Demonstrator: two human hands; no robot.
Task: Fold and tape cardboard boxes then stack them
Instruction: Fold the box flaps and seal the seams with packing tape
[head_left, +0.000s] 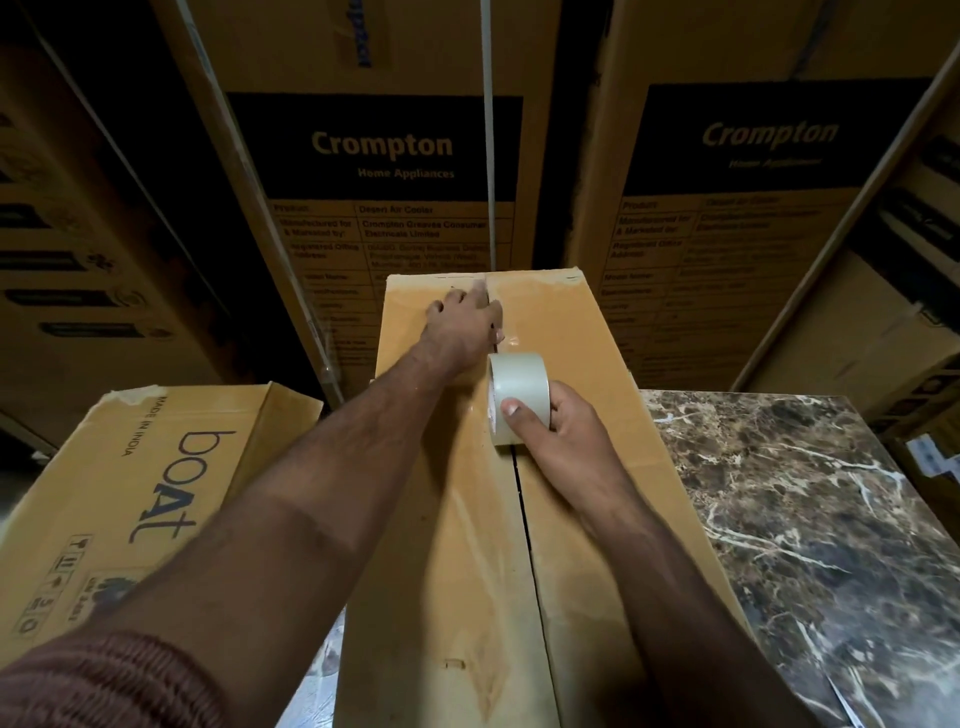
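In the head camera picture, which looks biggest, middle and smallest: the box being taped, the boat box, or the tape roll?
1. Box being taped: it fills the most picture.
2. Boat box: smaller as seen, but partly cut off by the frame and the left arm, so its true size is unsure.
3. Tape roll: clearly smallest, gripped in the right hand.

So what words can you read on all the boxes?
"Crompton Home Appliances", "Desert Air Cooler": middle tall box.
"Crompton": right tall box; smaller print blurred.
"boAt", "MADE IN INDIA": left box.
Box being taped and tape roll: no words.
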